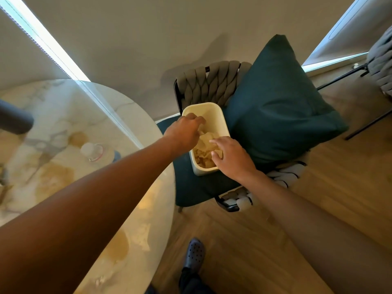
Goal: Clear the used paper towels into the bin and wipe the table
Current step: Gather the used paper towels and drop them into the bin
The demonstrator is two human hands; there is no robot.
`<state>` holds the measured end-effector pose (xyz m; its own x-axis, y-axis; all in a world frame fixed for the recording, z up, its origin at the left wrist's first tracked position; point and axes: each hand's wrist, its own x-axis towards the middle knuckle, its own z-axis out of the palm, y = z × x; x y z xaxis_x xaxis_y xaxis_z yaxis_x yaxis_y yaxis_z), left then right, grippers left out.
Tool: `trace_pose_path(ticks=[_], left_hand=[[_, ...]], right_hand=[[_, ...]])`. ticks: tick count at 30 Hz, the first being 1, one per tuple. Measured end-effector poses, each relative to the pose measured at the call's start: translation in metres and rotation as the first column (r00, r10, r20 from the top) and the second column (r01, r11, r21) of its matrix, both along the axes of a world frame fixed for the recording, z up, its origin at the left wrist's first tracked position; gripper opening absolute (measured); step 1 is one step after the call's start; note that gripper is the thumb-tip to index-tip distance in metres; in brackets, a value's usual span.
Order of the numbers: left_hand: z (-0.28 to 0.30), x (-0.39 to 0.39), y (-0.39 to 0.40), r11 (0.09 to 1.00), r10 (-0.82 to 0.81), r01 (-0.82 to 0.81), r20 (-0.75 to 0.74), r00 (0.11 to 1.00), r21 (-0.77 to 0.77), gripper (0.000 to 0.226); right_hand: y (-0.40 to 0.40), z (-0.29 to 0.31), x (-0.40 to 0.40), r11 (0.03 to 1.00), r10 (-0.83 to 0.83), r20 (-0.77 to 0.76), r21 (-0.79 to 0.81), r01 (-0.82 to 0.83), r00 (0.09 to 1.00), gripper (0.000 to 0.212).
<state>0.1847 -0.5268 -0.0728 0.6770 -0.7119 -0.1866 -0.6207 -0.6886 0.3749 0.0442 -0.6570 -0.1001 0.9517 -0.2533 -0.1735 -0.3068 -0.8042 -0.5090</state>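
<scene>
Our left hand (184,130) reaches from lower left across the stained worktop (63,166), fingers loosely spread over the bin (220,124) mid-frame; our right hand (231,158) presses paper towels (203,149) in, fingers relaxed. Wiping remains.

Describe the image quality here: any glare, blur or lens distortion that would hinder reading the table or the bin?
Head view: strong wide-angle distortion bends the window strips and walls; the glossy table mirrors a bright window band, and its near part is soft, so the glass and tan stains look smeared. The bin with paper towels is evenly lit and fairly sharp, partly covered by the left hand and right hand.
</scene>
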Motion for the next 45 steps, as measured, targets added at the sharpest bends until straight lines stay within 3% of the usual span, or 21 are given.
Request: trace_pose_path(ticks=[19,31,45], left_hand=[[0.036,-0.070,0.119,1.000,-0.010,0.010,-0.047,0.999,-0.014,0.036],[0.049,-0.095,0.251,0.998,0.057,-0.057,-0.005,0.998,-0.004,0.035],[0.055,-0.105,0.435,0.944,0.328,-0.328,0.042,0.944,-0.027,0.033]], right_hand=[[0.083,0.047,-0.040,1.000,0.012,0.064,0.005,-0.012,0.998,0.037],[0.191,0.067,-0.038,0.983,0.181,0.109,-0.017,-0.180,0.977,0.038],[0.341,0.081,0.004,0.905,0.425,0.157,-0.070,-0.419,0.892,0.036]])
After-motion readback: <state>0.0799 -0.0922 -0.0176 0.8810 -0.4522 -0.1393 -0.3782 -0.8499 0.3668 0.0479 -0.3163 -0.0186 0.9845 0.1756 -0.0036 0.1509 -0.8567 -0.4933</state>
